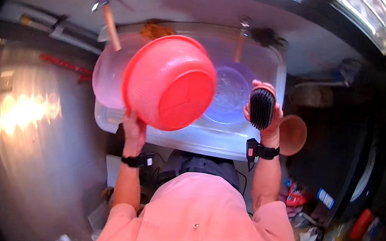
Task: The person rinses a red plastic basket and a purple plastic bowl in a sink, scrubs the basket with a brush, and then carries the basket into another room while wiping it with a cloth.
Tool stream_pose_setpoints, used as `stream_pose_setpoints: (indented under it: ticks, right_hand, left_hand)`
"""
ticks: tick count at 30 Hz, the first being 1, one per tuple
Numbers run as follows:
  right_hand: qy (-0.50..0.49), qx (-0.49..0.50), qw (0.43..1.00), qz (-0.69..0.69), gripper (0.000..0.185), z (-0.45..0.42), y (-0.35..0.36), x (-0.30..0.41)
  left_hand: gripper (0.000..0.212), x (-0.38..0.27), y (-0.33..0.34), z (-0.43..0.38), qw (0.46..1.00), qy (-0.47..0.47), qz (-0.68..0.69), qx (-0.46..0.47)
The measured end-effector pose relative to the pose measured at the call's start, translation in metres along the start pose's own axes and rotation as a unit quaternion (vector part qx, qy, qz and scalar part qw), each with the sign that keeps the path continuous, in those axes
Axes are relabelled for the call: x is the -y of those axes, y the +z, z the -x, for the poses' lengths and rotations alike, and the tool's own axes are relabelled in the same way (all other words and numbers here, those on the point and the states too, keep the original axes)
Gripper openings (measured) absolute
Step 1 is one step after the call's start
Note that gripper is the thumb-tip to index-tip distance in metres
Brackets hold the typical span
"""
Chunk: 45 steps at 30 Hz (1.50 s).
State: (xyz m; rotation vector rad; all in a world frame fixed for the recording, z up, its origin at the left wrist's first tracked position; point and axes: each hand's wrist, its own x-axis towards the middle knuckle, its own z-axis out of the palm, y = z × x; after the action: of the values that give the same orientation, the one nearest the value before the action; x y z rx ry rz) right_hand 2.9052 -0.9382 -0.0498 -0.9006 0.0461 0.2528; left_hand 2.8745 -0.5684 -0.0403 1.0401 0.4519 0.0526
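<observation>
My left hand point(134, 131) grips the rim of a red plastic colander basket point(172, 85), which is tilted with its base facing up towards me. A scrub brush with black bristles point(262, 108) is in my right hand point(273, 122), bristles up. Both hands are over the near part of a pale sink point(183, 139). Between them, a translucent purple basin point(229, 92) stands in the sink and appears to hold water. A pinkish translucent bowl point(109, 76) sits on the left, partly hidden behind the basket.
Two taps with long orange-brown spouts point(111, 27) point(239, 46) reach over the sink from the wall. An orange cloth or scourer point(156, 30) and a dark scrubber point(266, 37) lie along the back edge. A brown round container point(291, 135) is right of the sink; bags and packets clutter the lower right.
</observation>
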Motion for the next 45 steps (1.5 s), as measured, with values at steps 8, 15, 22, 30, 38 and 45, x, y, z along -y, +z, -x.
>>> stream_pose_setpoints:
  ticks: [8, 15, 22, 30, 38, 45]
  right_hand:
    - [0.095, -0.197, 0.915, 0.338, 0.058, 0.011, -0.009, -0.068]
    - [0.08, -0.127, 0.899, 0.412, 0.06, 0.004, 0.022, -0.035]
    - [0.092, -0.188, 0.815, 0.54, 0.06, 0.022, 0.012, -0.078]
    - [0.114, -0.19, 0.839, 0.496, 0.061, 0.014, 0.009, -0.113]
    - [0.153, -0.124, 0.916, 0.349, 0.061, -0.008, 0.077, -0.096]
    - [0.079, 0.046, 0.994, 0.057, 0.064, -0.017, 0.144, -0.06]
  left_hand:
    - [0.028, 0.022, 0.028, 0.025, 0.984, 0.055, -0.153, -0.076]
    - [0.029, 0.02, 0.007, 0.022, 0.978, 0.036, -0.155, -0.134]
    - [0.041, -0.021, -0.08, 0.028, 0.96, 0.02, 0.274, -0.054]
    - [0.05, -0.031, -0.176, 0.007, 0.929, 0.028, 0.296, -0.222]
    - [0.052, -0.04, -0.182, -0.005, 0.933, 0.056, 0.297, -0.198]
    - [0.045, -0.063, -0.202, 0.007, 0.929, 0.11, 0.322, -0.144]
